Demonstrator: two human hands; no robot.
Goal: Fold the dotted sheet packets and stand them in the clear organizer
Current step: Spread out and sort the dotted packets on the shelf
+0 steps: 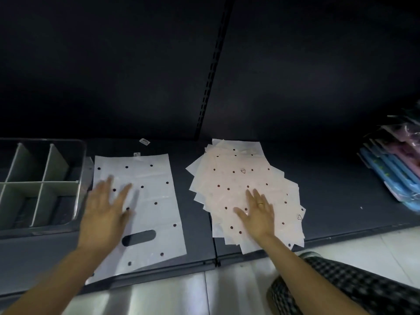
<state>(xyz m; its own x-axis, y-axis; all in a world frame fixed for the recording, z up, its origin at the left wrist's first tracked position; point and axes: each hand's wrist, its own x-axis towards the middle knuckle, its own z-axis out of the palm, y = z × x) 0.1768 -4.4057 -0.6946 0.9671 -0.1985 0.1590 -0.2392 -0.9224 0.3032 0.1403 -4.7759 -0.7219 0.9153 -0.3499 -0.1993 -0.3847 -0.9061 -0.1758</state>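
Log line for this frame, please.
left hand flat on single dotted sheet | right hand flat on pile | organizer empty

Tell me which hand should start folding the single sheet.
Left. The left hand already lies open over the single sheet beside the organizer; the right hand rests on the stack.

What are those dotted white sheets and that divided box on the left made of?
The single white dotted sheet with an oval handle cutout looks like thin, slightly glossy plastic film: faint creases catch the light, and the dark shelf shows through the cutout. The fanned pile of dotted sheets seems the same. The clear divided organizer appears to be rigid transparent plastic with opaque pale dividers.
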